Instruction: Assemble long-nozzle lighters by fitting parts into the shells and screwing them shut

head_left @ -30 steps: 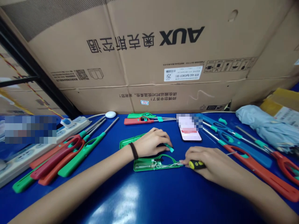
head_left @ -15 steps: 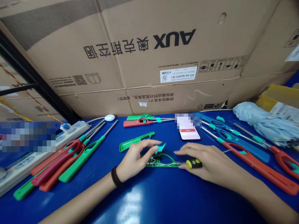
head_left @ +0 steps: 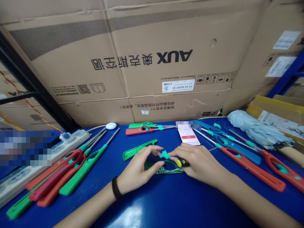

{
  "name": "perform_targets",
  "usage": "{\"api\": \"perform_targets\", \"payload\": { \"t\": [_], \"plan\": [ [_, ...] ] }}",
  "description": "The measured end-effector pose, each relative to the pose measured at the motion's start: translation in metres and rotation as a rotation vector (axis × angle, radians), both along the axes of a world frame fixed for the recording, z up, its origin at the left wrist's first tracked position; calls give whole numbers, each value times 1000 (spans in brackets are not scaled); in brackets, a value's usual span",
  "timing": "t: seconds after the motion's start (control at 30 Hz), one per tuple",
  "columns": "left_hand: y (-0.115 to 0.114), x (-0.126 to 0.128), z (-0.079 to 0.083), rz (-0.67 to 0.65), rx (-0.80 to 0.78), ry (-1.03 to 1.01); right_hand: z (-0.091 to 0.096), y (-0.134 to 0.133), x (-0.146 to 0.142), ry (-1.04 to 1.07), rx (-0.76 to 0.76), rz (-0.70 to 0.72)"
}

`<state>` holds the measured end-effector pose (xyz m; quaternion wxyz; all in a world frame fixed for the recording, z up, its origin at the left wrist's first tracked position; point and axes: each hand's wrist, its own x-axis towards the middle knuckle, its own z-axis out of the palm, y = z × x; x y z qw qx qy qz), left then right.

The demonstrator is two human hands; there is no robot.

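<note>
Fingers [head_left: 152, 150] of the left hand [head_left: 135, 171] pinch a teal trigger [head_left: 164, 155] over the wire-filled lighter shell [head_left: 152, 166]; right hand [head_left: 201, 163] clasps screwdriver [head_left: 181, 162].

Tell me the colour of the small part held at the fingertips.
Teal; the small part shows best in the head view.

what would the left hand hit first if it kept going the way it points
Likely the small teal piece ahead of the left hand, with the right hand and its screwdriver close behind; whether the fingers already touch it is unclear.
</note>
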<state>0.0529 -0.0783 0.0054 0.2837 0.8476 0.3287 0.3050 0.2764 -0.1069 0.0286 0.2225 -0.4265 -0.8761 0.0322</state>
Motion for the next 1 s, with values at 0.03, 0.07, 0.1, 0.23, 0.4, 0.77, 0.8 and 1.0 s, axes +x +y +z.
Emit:
{"api": "perform_targets", "payload": {
  "t": [0.03, 0.07, 0.1, 0.23, 0.4, 0.77, 0.8, 1.0],
  "plan": [
    [0, -4, -3, -2, 56, 55, 0, 2, 0, 0, -29, -19],
    [0, -8, -5, -11, 102, 104, 0, 4, 0, 2, -62, -29],
    [0, -11, -7, -22, 136, 143, 0, 5, 1, 4, -96, -34],
    [2, -14, -10, -59, 187, 208, -4, 3, 6, 7, -219, -24],
    [2, -13, -9, -56, 198, 248, -4, -6, 12, 41, -275, -26],
    [3, -13, -11, -87, 253, 262, -4, -3, 10, 8, -305, -42],
    [3, -13, -11, -88, 257, 264, -5, -3, 10, 7, -308, -47],
    [3, -13, -11, -96, 274, 266, -6, -3, 7, 20, -302, -32]
  ]
}}
